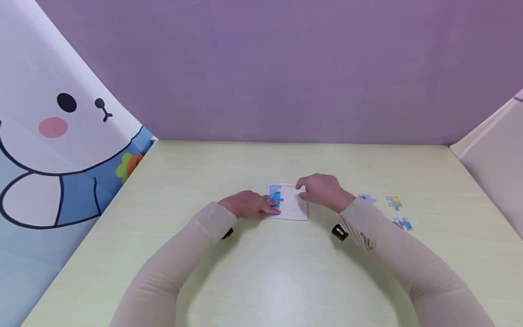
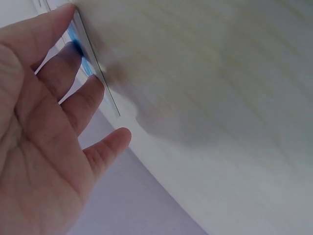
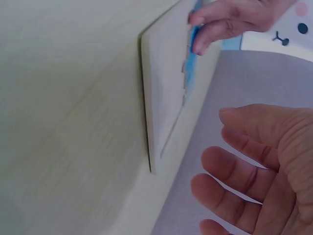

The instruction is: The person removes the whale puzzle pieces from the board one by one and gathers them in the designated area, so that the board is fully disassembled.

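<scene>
A shallow white puzzle tray (image 1: 295, 210) lies flat on the table, with joined blue jigsaw pieces (image 1: 275, 189) along its left side. My left hand (image 1: 248, 204) rests over that side, fingers spread and touching the pieces and the frame. In the left wrist view, the fingertips of the left hand (image 2: 54, 107) meet the tray's edge. My right hand (image 1: 322, 190) hovers at the tray's upper right, fingers loosely bent. Nothing is between the thumb and fingers of the right hand (image 3: 259, 166) in the right wrist view, where the tray's bare floor (image 3: 168, 68) shows.
To the right lie loose jigsaw pieces: one with a yellow sun (image 1: 394, 200), a blue-purple one (image 1: 369, 198) partly behind the right sleeve, and blue ones (image 1: 404, 223) nearer the front. A purple backdrop (image 1: 302, 72) rises behind the table (image 1: 261, 272); a cartoon-print cloth (image 1: 81, 195) borders the left.
</scene>
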